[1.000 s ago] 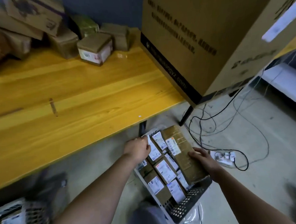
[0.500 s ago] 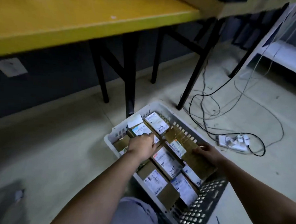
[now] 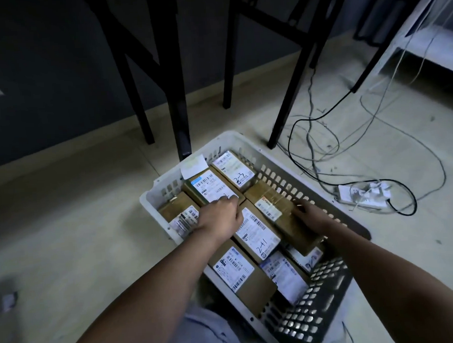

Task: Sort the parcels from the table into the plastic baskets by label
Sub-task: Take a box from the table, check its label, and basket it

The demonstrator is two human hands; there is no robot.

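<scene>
Head view, basket: the white plastic basket (image 3: 247,141) sits on the floor below the dark table legs (image 3: 175,100) and is nearly full of brown parcels packed flat, labels up.
Head view, left hand: the left hand (image 3: 218,219) reaches into the basket's near-left half. Its fingers (image 3: 228,201) are curled down, knuckles up, tips against the near edge of a labelled parcel (image 3: 211,186). Whether they pinch that edge or only press it cannot be told from here.
Head view, right hand: the right hand (image 3: 310,214) lies flat on the long brown parcel (image 3: 280,211) by the basket's right wall. Its fingers (image 3: 299,205) are spread and fairly straight, pressing on top and not wrapped round it. The small label lies just past the fingertips.
Head view, neighbours: the parcel marked 2-1 (image 3: 257,232) lies between the two hands, touching the long parcel's left side. The parcel marked 2-3 (image 3: 233,168) lies beyond the left fingertips.
Step, as judged: seating the long parcel into the last gap on the right.
Doing it well: press evenly along the long parcel so it drops level, not with one end riding up on the parcels under the palm. Use the left fingers to brace the neighbouring row so it does not shift. Keep every label facing up.
Risk: fingertips could get trapped between the parcel and the slotted wall.
Head view, surroundings: loose cables (image 3: 323,129) and a power strip (image 3: 363,198) lie on the floor, well right of the right hand.
</scene>
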